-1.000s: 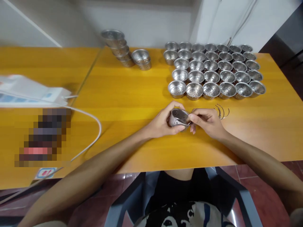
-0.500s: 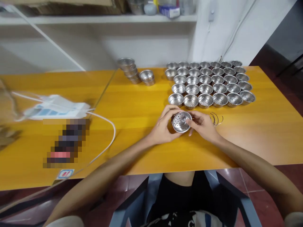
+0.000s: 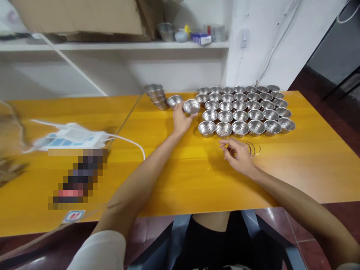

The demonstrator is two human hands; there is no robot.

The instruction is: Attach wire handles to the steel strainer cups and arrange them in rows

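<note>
My left hand [image 3: 181, 119] reaches forward over the table and grips a shiny metal cup [image 3: 191, 107], its open side up. Just behind and left of it, another metal cup [image 3: 174, 101] stands next to a tall stack of cups [image 3: 157, 98]. On the right, my right hand [image 3: 236, 154] hovers low over the table with bent fingers; whether something small is between them is hidden. Thin curved wires [image 3: 255, 149] lie beside that hand. Rows of perforated metal cups [image 3: 240, 116] stand beyond it.
The yellow table [image 3: 174, 180] carries a white power strip [image 3: 73, 138] with a looping white cable and a pixelated item on the left. A white shelf [image 3: 120, 45] behind holds a cardboard box [image 3: 84, 17] and small containers. A wall stands behind the cup rows.
The hands have parted. My left hand moved forward and left to the cups at the back. My right hand no longer touches a cup. The view has tilted slightly upward.
</note>
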